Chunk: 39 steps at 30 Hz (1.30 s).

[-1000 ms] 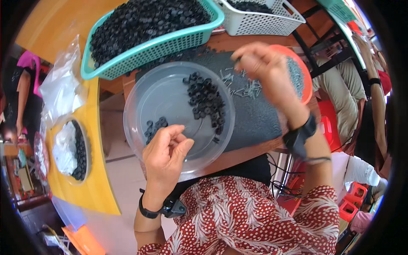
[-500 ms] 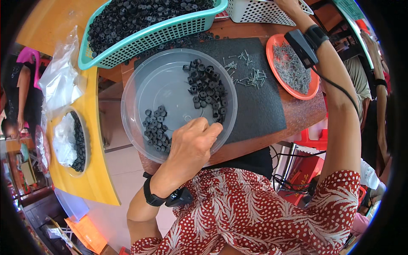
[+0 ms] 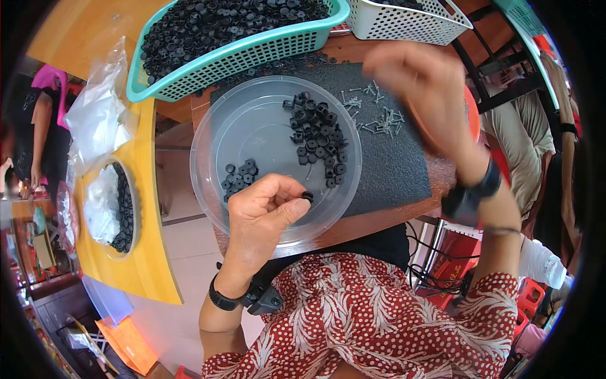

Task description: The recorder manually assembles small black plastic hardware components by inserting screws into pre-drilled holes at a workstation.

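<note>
Back from beside the white basket (image 3: 407,24), the right hand (image 3: 429,88) now hangs blurred above the desk (image 3: 443,179); the left hand (image 3: 264,205) has pulled away from the black pieces. Over the near side of the clear bowl (image 3: 252,136), the left grip is pinched together, thumb and forefinger clamped on a black cap (image 3: 307,197). Two heaps of black pieces (image 3: 320,136) lie beyond it in the bowl. To the right, metal screws (image 3: 384,122) scatter over a dark mat (image 3: 391,174). Whether the right grip holds anything, I cannot tell; it partly covers an orange dish (image 3: 472,114). Farther off stands a teal basket (image 3: 246,66), heaped with black parts.
</note>
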Each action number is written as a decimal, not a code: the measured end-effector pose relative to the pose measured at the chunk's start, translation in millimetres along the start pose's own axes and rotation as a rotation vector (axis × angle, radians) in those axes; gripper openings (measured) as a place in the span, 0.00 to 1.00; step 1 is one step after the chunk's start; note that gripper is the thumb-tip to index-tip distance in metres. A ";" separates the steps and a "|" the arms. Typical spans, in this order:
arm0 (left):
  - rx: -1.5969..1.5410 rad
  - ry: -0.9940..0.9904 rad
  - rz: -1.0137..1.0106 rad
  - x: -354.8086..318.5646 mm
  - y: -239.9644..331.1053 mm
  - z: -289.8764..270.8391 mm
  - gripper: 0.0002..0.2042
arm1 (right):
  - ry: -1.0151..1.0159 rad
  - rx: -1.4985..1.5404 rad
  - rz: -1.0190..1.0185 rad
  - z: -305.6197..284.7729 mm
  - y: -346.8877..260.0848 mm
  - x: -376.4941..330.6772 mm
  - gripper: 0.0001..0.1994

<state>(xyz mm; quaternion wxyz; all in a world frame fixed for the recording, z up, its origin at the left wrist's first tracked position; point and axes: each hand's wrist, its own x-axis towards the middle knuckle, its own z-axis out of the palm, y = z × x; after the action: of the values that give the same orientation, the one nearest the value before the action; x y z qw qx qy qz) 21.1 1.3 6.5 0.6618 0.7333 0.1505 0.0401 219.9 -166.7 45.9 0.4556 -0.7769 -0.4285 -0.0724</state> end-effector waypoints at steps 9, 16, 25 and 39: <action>-0.359 0.076 -0.068 -14.9 10.8 1.8 0.08 | -0.125 0.344 -0.075 61.8 -57.9 -71.4 0.09; -0.494 0.078 -0.059 -19.4 11.6 1.5 0.09 | -0.112 0.446 0.103 66.6 -67.2 -74.6 0.07; -0.617 0.064 -0.089 -18.8 1.2 2.0 0.10 | -0.098 0.472 0.226 72.4 -74.3 -78.3 0.06; -0.733 0.027 -0.081 -19.4 -8.1 -3.9 0.10 | -0.022 0.343 0.103 82.2 -79.4 -78.3 0.06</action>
<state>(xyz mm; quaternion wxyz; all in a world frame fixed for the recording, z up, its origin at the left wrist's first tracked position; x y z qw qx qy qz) 0.3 0.3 1.7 0.8796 0.4403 0.1637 0.0748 90.2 -133.1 10.6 0.5800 -0.7094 -0.3990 0.0337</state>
